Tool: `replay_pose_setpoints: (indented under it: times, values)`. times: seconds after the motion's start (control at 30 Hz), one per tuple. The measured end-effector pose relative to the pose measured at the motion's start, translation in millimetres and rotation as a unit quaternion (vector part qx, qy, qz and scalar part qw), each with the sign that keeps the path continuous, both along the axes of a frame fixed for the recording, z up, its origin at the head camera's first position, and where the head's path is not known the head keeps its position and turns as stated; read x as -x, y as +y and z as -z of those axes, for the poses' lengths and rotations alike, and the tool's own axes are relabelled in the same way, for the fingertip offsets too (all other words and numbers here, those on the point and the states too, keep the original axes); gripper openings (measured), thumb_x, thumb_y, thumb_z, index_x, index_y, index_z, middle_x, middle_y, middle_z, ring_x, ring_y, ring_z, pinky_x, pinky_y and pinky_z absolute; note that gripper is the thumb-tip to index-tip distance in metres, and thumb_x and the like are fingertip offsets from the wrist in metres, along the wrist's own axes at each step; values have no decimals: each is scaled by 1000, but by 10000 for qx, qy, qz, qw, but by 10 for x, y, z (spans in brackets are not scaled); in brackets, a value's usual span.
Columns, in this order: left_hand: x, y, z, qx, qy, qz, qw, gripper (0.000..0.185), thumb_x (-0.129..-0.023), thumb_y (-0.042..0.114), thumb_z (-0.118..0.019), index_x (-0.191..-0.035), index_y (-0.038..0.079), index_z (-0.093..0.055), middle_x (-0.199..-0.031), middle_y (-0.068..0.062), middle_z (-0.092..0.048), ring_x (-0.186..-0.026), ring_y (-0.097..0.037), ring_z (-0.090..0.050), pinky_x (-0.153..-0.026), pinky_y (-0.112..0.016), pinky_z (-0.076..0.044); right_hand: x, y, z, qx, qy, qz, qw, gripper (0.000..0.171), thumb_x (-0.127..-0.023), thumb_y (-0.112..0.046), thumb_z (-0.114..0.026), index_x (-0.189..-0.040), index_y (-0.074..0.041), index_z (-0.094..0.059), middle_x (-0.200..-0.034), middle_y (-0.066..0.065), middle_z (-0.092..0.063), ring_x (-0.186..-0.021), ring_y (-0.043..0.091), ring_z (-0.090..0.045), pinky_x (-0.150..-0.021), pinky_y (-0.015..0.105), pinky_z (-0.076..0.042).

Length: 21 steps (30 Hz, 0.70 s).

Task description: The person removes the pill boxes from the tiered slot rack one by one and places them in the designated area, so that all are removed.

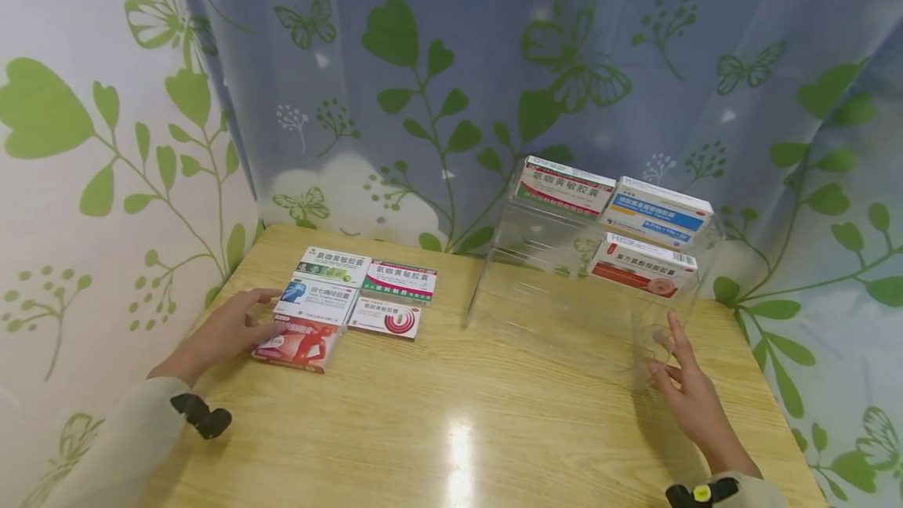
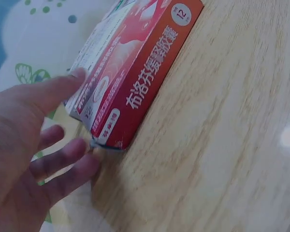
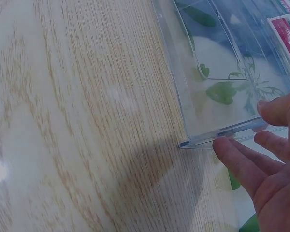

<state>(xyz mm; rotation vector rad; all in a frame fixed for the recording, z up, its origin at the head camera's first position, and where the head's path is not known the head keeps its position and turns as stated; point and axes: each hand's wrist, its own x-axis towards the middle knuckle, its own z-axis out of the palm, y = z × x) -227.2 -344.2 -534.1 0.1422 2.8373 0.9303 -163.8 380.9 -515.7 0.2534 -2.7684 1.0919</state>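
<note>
My left hand (image 1: pixel 229 332) is at the left end of a red medicine box (image 1: pixel 297 345), the nearest of a column of three. In the left wrist view the thumb lies at the top edge of this red box (image 2: pixel 130 77), while the other fingers are loosely bent beside its end. Behind it are a blue-and-white box (image 1: pixel 314 301) and a green-and-white box (image 1: pixel 332 264). My right hand (image 1: pixel 694 402) is at the right side of a clear tiered display stand (image 1: pixel 543 320). In the right wrist view its thumb and relaxed fingers are around the side panel (image 3: pixel 232 129).
Beside the column lie a red-and-green box (image 1: pixel 400 282) and a white box with a red swirl (image 1: pixel 384 317). On the stand's upper tier are another red-and-green box (image 1: pixel 564 188) and a blue box (image 1: pixel 656 212); a red-and-white box (image 1: pixel 643 266) is lower. Patterned curtains (image 1: pixel 451 85) surround the wooden table (image 1: pixel 395 429).
</note>
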Motion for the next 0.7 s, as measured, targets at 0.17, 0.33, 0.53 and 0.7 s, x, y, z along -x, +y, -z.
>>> replay_pose_setpoints:
  times: [0.17,0.33,0.53,0.7]
  values:
    - [90,133,-120,-54,480,9,9988,64,-110,46,-65,-157,3,-54,-152,-32,-46,-121,-43,-59,-93,-55,-57,2,1,16,46,20,-17,10000,92,-111,-2,-59,-177,-23,2,-161,42,-42,-113,45,-73,-75,18,-62]
    - [250,452,-357,-320,1212,394,9913,46,-113,32,-63,-146,0,-63,-154,-31,-51,-140,-51,-50,-110,-70,-49,0,2,11,63,6,-22,10000,92,-112,-2,-58,-177,-24,3,-161,43,-41,-115,56,-69,-75,18,-62]
    - [439,1018,-649,-591,1912,809,9764,34,-111,21,-66,-138,2,-68,-151,-25,-55,-143,-47,-49,-118,-67,-45,-5,-6,4,33,20,-10,10000,91,-112,-3,-58,-177,-24,2,-160,43,-42,-114,47,-73,-75,19,-62]
    - [573,1597,-962,-875,2192,1231,9639,32,-110,19,-67,-139,6,-68,-147,-17,-59,-133,-39,-58,-110,-57,-55,2,4,6,65,0,0,10000,91,-112,-3,-58,-177,-24,3,-161,43,-42,-114,46,-74,-75,18,-62]
